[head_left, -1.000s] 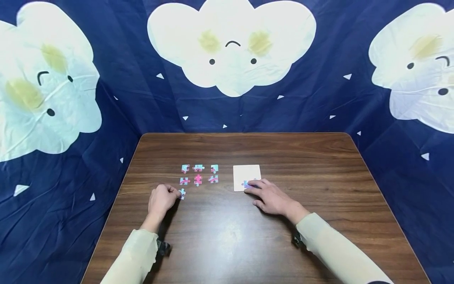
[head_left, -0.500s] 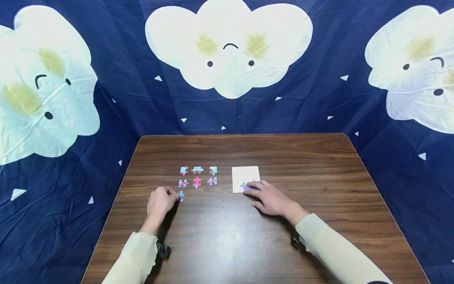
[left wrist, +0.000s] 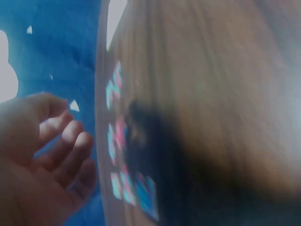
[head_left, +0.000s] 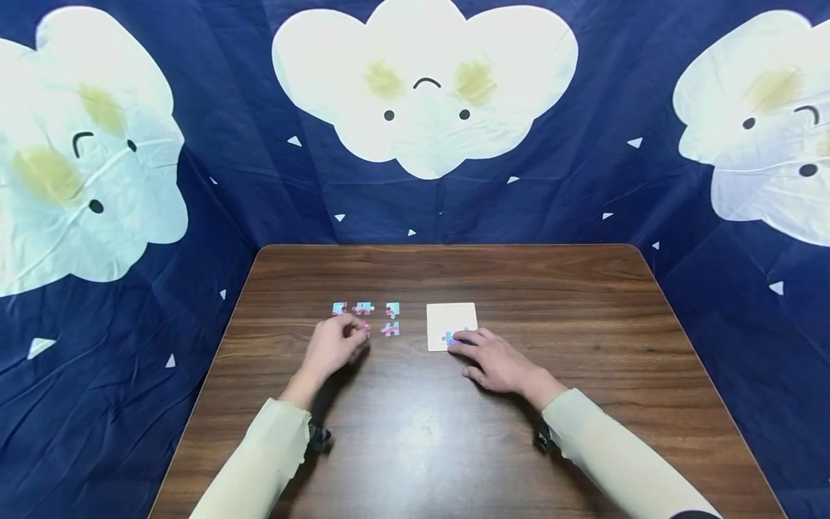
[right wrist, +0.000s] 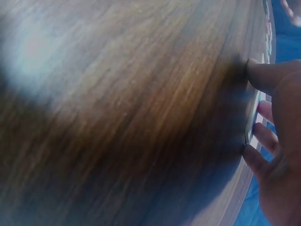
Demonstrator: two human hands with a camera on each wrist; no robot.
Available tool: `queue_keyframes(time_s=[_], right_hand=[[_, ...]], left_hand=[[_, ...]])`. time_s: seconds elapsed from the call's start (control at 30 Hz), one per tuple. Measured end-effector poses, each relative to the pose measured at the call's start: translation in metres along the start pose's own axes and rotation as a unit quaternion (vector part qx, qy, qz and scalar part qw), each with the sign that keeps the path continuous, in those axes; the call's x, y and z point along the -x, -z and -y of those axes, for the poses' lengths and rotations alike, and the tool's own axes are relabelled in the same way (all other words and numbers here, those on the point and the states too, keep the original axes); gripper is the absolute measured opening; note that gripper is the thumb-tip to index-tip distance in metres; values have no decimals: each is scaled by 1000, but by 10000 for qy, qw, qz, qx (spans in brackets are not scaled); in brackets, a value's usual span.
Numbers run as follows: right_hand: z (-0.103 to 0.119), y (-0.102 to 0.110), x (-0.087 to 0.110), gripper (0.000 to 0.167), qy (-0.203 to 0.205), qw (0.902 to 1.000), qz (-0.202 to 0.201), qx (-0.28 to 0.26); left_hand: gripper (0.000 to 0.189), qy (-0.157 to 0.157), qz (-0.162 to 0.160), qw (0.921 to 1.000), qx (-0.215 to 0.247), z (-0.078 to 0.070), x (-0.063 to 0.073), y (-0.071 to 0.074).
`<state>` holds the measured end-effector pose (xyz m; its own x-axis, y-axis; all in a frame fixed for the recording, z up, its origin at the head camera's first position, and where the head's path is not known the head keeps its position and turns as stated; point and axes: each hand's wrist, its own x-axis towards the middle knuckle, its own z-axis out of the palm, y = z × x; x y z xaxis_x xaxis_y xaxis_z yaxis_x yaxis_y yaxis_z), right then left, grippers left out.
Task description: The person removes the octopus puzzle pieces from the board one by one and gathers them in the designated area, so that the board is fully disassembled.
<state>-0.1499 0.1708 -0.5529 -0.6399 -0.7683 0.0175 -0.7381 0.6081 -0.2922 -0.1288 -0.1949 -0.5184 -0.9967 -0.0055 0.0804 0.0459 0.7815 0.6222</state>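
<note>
My left hand hovers over the left group of jigsaw pieces, hiding some of them in the head view. Its fingers are loosely bent with nothing between them in the left wrist view, where a blue jigsaw piece lies on the table in the hand's shadow. A square white puzzle board lies to the right. On its near part is a blue-purple jigsaw piece, which the fingers of my right hand rest on and partly cover. The thumb reaches down to the tabletop beside the board.
Visible beyond my left hand are a corner piece, a pink-and-blue edge piece, another corner piece and a side piece. The brown wooden table ends at a blue cloth with cloud prints.
My left hand has left the nearest blue jigsaw piece and moved up and to the right, over the middle pieces. My right hand has stayed on the board.
</note>
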Motion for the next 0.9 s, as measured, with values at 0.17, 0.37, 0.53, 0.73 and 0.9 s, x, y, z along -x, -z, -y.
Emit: queue_keyframes(time_s=[0.17,0.37,0.53,0.73,0.9], right_hand=[[-2,3,0,51,-65,10000,9,64],[-2,6,0,52,15,9998,-75,194],[-1,5,0,51,-13,9995,-12,309],[3,2,2,50,76,9993,-149,331],[1,-1,4,49,177,9985,-423,306]], left_hand=[[15,-734,500,9960,48,-32,-20,-14],[18,-1178,927,9887,-88,-67,-40,-37],[21,-1313,1370,9815,-266,-90,-50,-56],[25,-1413,1653,9726,-828,-103,-53,-81],[29,-1468,1796,9669,-1066,-112,-50,-95]])
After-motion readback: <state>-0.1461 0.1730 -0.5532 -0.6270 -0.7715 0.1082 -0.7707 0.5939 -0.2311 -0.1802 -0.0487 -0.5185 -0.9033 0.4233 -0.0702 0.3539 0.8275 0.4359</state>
